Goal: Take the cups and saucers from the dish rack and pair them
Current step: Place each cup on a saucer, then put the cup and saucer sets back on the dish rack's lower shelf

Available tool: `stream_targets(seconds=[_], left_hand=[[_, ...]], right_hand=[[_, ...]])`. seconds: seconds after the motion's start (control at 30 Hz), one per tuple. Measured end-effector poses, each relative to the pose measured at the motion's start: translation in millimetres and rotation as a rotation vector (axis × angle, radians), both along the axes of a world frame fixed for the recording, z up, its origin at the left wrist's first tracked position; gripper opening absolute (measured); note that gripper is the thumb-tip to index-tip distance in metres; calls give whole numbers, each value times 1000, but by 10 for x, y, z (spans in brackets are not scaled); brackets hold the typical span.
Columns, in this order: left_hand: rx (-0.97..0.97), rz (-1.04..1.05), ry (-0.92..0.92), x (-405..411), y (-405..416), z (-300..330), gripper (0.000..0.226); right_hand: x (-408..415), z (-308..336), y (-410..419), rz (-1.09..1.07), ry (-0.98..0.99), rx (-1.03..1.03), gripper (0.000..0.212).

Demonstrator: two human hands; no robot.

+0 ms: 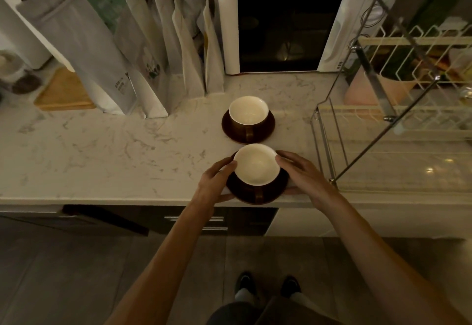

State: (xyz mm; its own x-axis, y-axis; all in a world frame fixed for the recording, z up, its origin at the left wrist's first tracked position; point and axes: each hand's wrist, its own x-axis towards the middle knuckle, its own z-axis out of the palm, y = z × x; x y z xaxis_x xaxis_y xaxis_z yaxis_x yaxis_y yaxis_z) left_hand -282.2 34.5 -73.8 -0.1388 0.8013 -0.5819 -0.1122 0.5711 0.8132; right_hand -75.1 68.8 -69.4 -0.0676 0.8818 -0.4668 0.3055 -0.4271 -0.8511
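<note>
Two dark brown cups with white insides stand on dark saucers on the marble counter. The far cup (248, 112) sits on its saucer (268, 130) with its handle toward me. The near cup (256, 164) rests on a saucer (277, 189) at the counter's front edge. My left hand (214, 181) holds that saucer's left rim, with a fingertip touching the cup. My right hand (301, 174) grips the saucer's right rim, its fingers against the cup's side. The wire dish rack (383, 125) stands at the right; its lower shelf shows no cups.
A white microwave (288, 28) stands at the back. Several tall paper bags (107, 51) lean in a row at the back left, beside a wooden board (61, 92). A pink container (367, 89) sits behind the rack. The counter edge (127, 200) runs below the near saucer.
</note>
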Motion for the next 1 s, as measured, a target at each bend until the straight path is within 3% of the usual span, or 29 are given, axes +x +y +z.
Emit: stream_targets(seconds=[0.47,0.87,1.0], left_hand=[[63,-42,54,1,-126,24,33],[122,-92,72,183,-748,187,39],[154,-131,104,414,-1013,275,38]], right_hand=[[-6,-31,-114,-7,36,85,36],[311,62,-708,28,97,119,38],[548,125,-940,37,157,113,25]])
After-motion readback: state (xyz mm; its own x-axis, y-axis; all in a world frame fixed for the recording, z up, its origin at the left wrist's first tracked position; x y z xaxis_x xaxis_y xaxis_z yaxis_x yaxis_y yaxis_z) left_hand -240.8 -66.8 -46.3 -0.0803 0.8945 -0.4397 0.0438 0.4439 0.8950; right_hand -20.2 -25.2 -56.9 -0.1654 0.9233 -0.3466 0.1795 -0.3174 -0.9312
